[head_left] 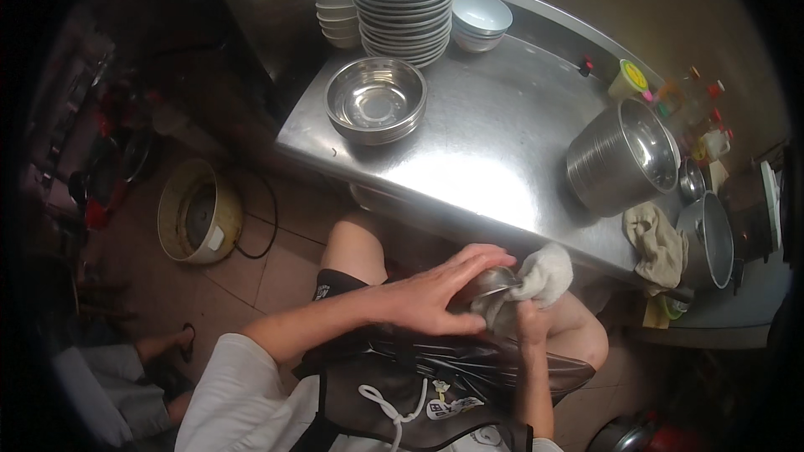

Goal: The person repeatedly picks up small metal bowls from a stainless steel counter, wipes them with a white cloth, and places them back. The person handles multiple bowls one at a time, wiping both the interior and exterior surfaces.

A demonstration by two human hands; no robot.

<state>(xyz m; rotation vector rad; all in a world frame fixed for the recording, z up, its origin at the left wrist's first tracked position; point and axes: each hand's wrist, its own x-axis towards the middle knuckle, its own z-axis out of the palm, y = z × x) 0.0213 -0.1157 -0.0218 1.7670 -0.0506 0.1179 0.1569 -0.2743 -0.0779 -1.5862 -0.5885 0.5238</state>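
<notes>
Over my lap, my left hand (449, 292) grips a shiny metal bowl (493, 282), its fingers spread around the outside. My right hand (532, 320) holds a white cloth (545, 275) bunched against the bowl's rim and partly inside it. Beyond my knees stands a stainless steel table (483, 132). Nested metal bowls (375, 100) sit near its left end, in front of a tall stack of pale plates or shallow bowls (405, 12). Smaller bowls stand on either side of that stack. My right fingertips are partly hidden by the cloth.
A large stack of metal basins (619, 157) leans at the table's right. Beside it are a beige cloth (656, 245) and a deep metal pot (706, 242). Bottles line the back right. A round appliance base (200, 213) with a cord is on the tiled floor; another person's legs (147, 351) show lower left.
</notes>
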